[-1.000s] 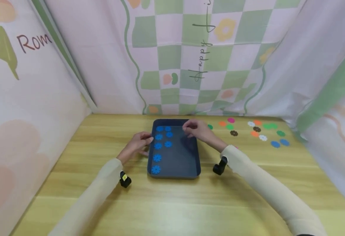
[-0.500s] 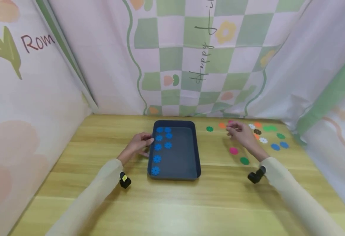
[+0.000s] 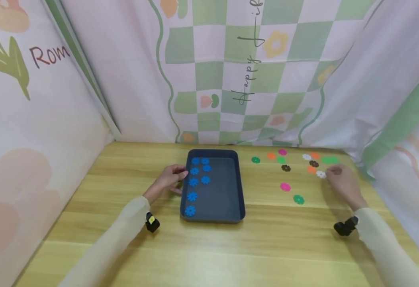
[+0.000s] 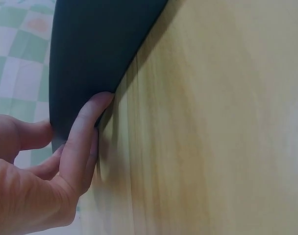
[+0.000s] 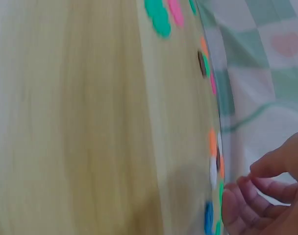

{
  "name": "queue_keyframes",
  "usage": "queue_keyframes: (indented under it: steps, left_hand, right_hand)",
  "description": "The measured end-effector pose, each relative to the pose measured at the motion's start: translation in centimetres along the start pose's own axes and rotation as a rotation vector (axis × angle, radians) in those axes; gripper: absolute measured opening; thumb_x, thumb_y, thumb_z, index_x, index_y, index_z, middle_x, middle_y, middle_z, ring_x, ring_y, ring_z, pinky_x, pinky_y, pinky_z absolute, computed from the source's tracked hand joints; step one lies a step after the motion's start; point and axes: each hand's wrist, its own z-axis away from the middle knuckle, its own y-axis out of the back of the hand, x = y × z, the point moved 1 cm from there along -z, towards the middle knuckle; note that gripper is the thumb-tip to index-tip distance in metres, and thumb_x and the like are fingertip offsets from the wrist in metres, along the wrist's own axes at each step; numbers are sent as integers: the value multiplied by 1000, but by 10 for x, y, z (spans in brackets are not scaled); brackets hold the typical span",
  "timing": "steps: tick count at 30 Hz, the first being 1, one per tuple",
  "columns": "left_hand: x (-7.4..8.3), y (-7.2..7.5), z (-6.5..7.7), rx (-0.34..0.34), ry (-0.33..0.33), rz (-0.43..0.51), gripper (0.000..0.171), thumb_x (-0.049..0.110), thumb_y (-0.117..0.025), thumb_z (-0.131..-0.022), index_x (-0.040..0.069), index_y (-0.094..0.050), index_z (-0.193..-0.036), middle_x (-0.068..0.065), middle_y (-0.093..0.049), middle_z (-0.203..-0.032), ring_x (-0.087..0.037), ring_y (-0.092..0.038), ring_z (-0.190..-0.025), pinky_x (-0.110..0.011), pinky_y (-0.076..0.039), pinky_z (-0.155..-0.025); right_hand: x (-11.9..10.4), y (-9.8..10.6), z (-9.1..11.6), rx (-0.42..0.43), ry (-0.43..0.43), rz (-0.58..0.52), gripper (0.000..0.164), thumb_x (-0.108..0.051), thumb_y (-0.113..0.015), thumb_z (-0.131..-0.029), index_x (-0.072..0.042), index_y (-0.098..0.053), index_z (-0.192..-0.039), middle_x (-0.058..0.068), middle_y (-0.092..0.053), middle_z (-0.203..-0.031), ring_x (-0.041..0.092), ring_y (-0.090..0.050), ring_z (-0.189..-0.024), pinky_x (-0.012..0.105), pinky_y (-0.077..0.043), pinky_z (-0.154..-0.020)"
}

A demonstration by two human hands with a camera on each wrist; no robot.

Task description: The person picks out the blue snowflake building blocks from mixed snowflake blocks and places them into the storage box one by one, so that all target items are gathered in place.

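Note:
A dark grey rectangular tray (image 3: 218,203) lies on the wooden table, several blue flower-shaped pieces (image 3: 192,196) set along its left side. My left hand (image 3: 167,179) holds the tray's left wall; the left wrist view has the thumb at the rim and fingers (image 4: 80,137) against the outer side. Far to the right, my right hand (image 3: 343,183) hovers beside a white flower piece (image 3: 321,174), its fingers loosely bent with nothing visible between them. A blue piece (image 5: 208,217) lies near those fingertips in the right wrist view; in the head view the hand hides it.
Right of the tray are scattered flower pieces: dark green (image 3: 298,199), pink (image 3: 285,187), brown (image 3: 285,168), orange (image 3: 311,170) and light green (image 3: 329,160). A patterned curtain (image 3: 234,79) hangs along the table's back edge.
My right hand has moved from above the tray across to the far right, over where the two blue pieces lay. The left hand stays at the tray's left wall.

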Motion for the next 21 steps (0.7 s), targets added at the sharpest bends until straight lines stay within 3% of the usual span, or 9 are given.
queue_keyframes:
  steps: [2, 5, 8, 11, 12, 14, 17, 19, 21]
  left_hand:
    - [1, 0, 1, -5, -3, -1, 46, 14, -54, -111, -3, -45, -153, -26, -48, -152, -44, -49, -137, -41, -68, -75]
    - [1, 1, 1, -10, -2, 1, 47, 15, -53, -111, -3, -44, -153, -26, -49, -151, -44, -49, -137, -42, -68, -75]
    - [0, 2, 1, -16, -5, -1, 47, 16, -53, -111, -3, -44, -153, -26, -48, -153, -45, -49, -138, -43, -68, -76]
    - [-1, 3, 0, -26, -12, -7, 48, 17, -54, -111, -3, -44, -153, -25, -47, -155, -45, -48, -140, -44, -68, -77]
    - [-2, 3, 0, -26, -14, -5, 48, 18, -53, -111, -3, -44, -153, -26, -46, -155, -45, -48, -140, -44, -68, -78]
    - [-3, 4, 0, -28, -14, -8, 48, 18, -53, -111, -3, -44, -154, -25, -46, -155, -45, -48, -140, -44, -68, -78]
    - [-3, 5, 1, -29, -12, -12, 49, 18, -53, -111, -2, -43, -154, -25, -45, -156, -45, -48, -140, -44, -68, -79]
    - [-3, 5, 2, -34, -13, -19, 49, 19, -53, -112, -2, -43, -155, -25, -45, -156, -44, -49, -140, -44, -68, -79]
    - [-2, 4, 2, -37, -17, -21, 49, 19, -53, -111, -2, -43, -155, -25, -46, -156, -44, -49, -139, -44, -68, -79]
  right_hand:
    - [10, 8, 3, 28, -5, 57, 47, -18, -46, -108, 23, -47, -133, 46, -54, -126, 53, -60, -104, 48, -60, -76]
    - [22, 16, 7, 30, -41, 100, 50, -21, -50, -108, 24, -49, -128, 46, -58, -116, 49, -64, -90, 50, -60, -67]
    - [30, 18, 9, 8, -78, 88, 47, -29, -56, -107, 18, -58, -102, 29, -66, -81, 32, -63, -61, 39, -55, -49]
    - [36, 19, 10, 1, -91, 42, 47, -34, -60, -107, 3, -57, -79, 7, -58, -54, 18, -53, -42, 36, -50, -37]
    - [38, 19, 11, 3, -98, 29, 47, -36, -61, -106, 1, -55, -78, 5, -57, -54, 17, -52, -42, 36, -50, -37]
    - [41, 18, 12, 15, -109, 18, 53, -40, -63, -105, 12, -58, -97, 8, -60, -58, 22, -55, -44, 38, -53, -40]
    - [44, 19, 16, 15, -130, 25, 84, -44, -66, -103, 28, -37, -134, 37, -63, -95, 48, -63, -79, 56, -60, -66]
    - [48, 19, 17, 10, -117, 38, 93, -45, -67, -102, 28, -27, -144, 45, -55, -113, 53, -59, -88, 56, -60, -70]
    - [57, 21, 14, -15, -83, 54, 88, -45, -68, -101, 27, -35, -139, 47, -50, -120, 50, -58, -95, 50, -59, -72]
